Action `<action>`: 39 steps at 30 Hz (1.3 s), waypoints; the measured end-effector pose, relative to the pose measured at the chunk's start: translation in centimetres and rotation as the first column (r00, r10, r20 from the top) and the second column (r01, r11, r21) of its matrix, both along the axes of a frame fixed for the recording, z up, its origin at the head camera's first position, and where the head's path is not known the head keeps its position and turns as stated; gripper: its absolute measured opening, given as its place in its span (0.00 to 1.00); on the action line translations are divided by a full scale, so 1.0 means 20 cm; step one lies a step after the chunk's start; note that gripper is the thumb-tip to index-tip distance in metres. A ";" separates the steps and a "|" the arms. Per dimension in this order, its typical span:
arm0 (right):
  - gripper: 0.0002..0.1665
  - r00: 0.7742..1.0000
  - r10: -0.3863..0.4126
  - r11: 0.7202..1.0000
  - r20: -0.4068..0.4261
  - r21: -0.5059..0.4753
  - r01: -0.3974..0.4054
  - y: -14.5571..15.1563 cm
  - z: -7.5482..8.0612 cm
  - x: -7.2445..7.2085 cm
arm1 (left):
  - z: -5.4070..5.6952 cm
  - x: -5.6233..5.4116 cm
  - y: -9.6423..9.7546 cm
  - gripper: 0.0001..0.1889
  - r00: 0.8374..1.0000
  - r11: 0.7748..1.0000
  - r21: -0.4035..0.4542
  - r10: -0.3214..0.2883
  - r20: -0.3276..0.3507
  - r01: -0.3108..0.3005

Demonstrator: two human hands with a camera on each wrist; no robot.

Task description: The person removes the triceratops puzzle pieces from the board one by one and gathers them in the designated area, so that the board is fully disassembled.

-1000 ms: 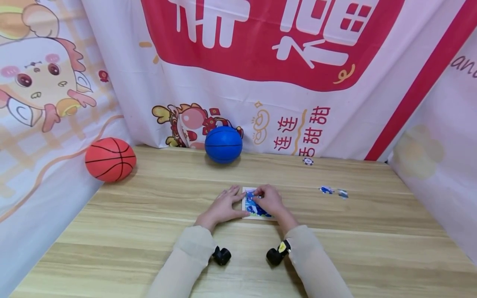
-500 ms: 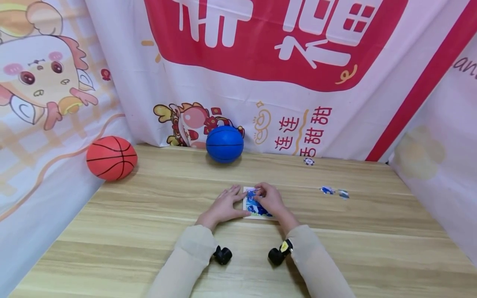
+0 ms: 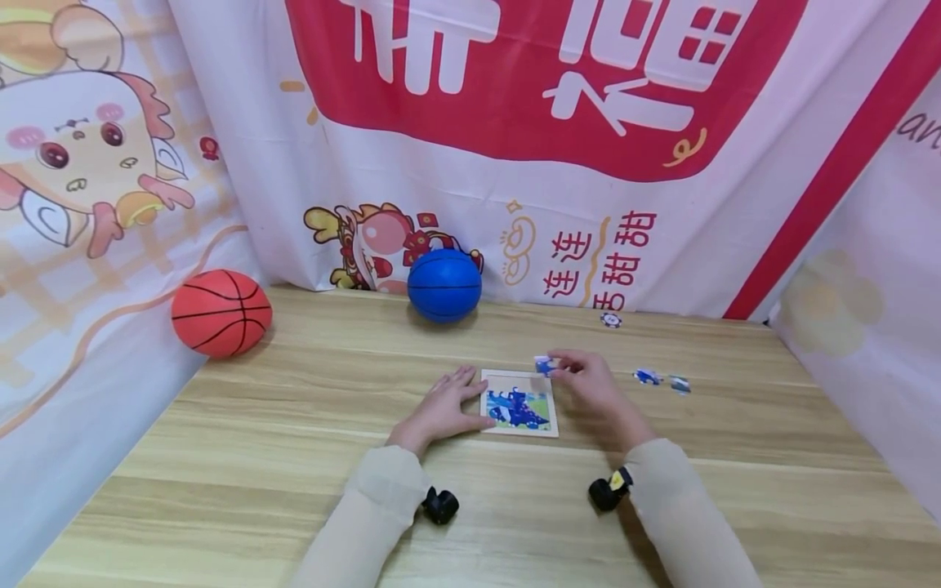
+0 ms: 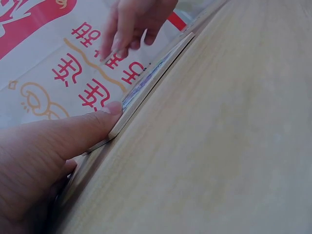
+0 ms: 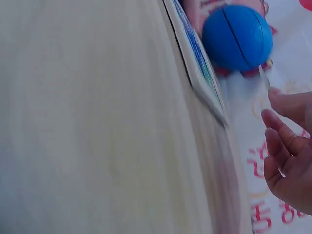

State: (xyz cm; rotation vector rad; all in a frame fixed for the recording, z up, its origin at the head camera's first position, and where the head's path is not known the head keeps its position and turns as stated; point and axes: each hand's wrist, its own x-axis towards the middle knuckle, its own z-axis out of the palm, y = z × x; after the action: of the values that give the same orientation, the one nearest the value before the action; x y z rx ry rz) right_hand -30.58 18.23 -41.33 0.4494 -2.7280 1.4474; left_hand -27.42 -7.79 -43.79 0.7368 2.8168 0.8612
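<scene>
A small square jigsaw puzzle in a pale frame [image 3: 522, 433] lies flat on the table. Blue and green pieces fill its lower part; bare backing shows along the top. My left hand [image 3: 439, 408] rests at the frame's left side with fingers spread, and in the left wrist view the thumb [image 4: 92, 126] presses on its edge. Just above the frame's upper right corner, my right hand [image 3: 590, 384] pinches a blue and white puzzle piece [image 3: 543, 365] between thumb and fingertips. The right wrist view catches this piece [image 5: 264, 79] edge-on, raised off the table.
Two loose puzzle pieces, one blue [image 3: 647, 376] and one greyish [image 3: 680, 384], lie to the right. A small round chip [image 3: 610, 320] sits by the back curtain. A blue ball [image 3: 444, 286] stands at the back, a red ball [image 3: 222, 314] at the left.
My right hand has moved right and up off the puzzle, carrying the blue and white piece out of its top row. The left hand has stayed in place.
</scene>
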 end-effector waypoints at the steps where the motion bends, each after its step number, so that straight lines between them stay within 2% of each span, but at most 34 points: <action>1: 0.20 1.000 -0.019 1.000 0.009 0.003 0.019 0.05 0.00 0.00 | 0.00 0.00 0.00 0.39 1.000 1.000 -0.001 0.000 0.000 0.000; 5: 0.20 0.980 -0.131 0.989 0.148 -0.045 0.139 0.23 -0.01 0.01 | 0.00 0.01 0.00 0.39 1.000 1.000 0.001 -0.005 -0.007 0.005; 9: 0.21 0.956 -0.201 0.966 0.213 -0.120 0.229 0.38 -0.02 0.02 | 0.00 0.01 0.00 0.39 1.000 1.000 0.002 -0.008 -0.011 0.008; 13: 0.20 0.966 -0.217 0.967 0.141 -0.103 0.232 0.49 -0.05 0.00 | 0.01 0.01 0.01 0.39 1.000 1.000 0.000 -0.008 -0.016 0.008; 17: 0.19 0.982 -0.191 0.982 -0.009 0.007 0.191 0.56 -0.09 -0.03 | 0.01 0.01 0.01 0.38 1.000 1.000 -0.003 -0.010 -0.023 0.010; 20: 0.19 0.978 -0.172 0.976 -0.119 0.115 0.186 0.58 -0.12 -0.04 | 0.01 0.01 0.00 0.38 1.000 1.000 -0.004 -0.012 -0.026 0.012; 25: 0.19 0.968 -0.165 0.957 -0.188 0.207 0.203 0.57 -0.14 -0.07 | 0.01 0.01 0.00 0.39 1.000 1.000 -0.004 -0.008 -0.023 0.008; 30: 0.20 0.968 -0.184 0.926 -0.173 0.300 0.230 0.55 -0.15 -0.07 | 0.00 0.01 0.00 0.39 1.000 1.000 -0.011 -0.007 -0.021 0.007; 34: 0.22 0.972 -0.203 0.909 -0.120 0.346 0.233 0.55 -0.14 -0.07 | -0.01 0.00 0.00 0.39 1.000 1.000 -0.015 -0.007 -0.023 0.006; 39: 0.23 0.975 -0.193 0.895 -0.107 0.387 0.219 0.54 -0.12 -0.08 | -0.01 0.01 0.00 0.39 1.000 1.000 -0.005 -0.004 -0.022 0.004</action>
State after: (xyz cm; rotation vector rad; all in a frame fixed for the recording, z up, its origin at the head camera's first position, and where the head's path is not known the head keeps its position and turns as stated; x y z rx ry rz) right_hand -32.23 29.05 -43.79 0.1965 -2.9063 0.8128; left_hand -27.30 -7.83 -44.02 0.7552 2.8344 0.8508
